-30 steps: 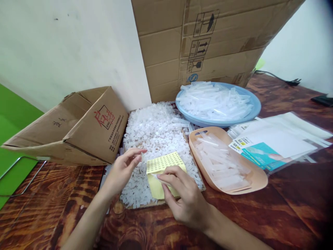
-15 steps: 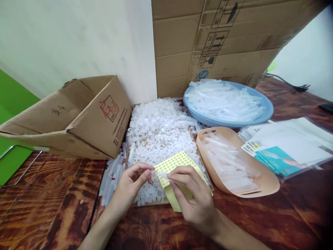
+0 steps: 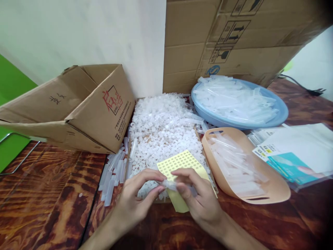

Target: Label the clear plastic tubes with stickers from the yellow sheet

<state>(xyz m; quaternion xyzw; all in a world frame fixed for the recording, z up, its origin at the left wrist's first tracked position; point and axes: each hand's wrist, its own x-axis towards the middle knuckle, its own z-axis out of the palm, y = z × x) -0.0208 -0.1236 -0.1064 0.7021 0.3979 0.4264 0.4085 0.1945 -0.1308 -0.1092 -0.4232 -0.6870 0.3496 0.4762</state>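
Between both hands is a small translucent plastic tube (image 3: 170,185), blurred and partly covered by the fingers. My left hand (image 3: 139,194) pinches its left end with thumb and finger. The fingers of my right hand (image 3: 201,199) close round its right end. Just beneath the hands lies a yellow sheet of round stickers (image 3: 186,160), its lower part hanging toward me. That sheet rests on a shallow tray heaped with small white plastic caps (image 3: 166,139), with clear pieces (image 3: 156,107) toward the back.
Left stands an open cardboard box (image 3: 104,114), with loose tubes (image 3: 109,187) near it. A blue basin (image 3: 282,113) of tubes and a peach basket (image 3: 277,191) with more tubes are at right. Plastic packets (image 3: 299,163) lie beyond. A large carton (image 3: 189,45) stands behind.
My hands have drawn closer together, the right hand now closing further round the piece. A longer stretch of translucent plastic shows between the fingers. The whole view has shifted slightly.
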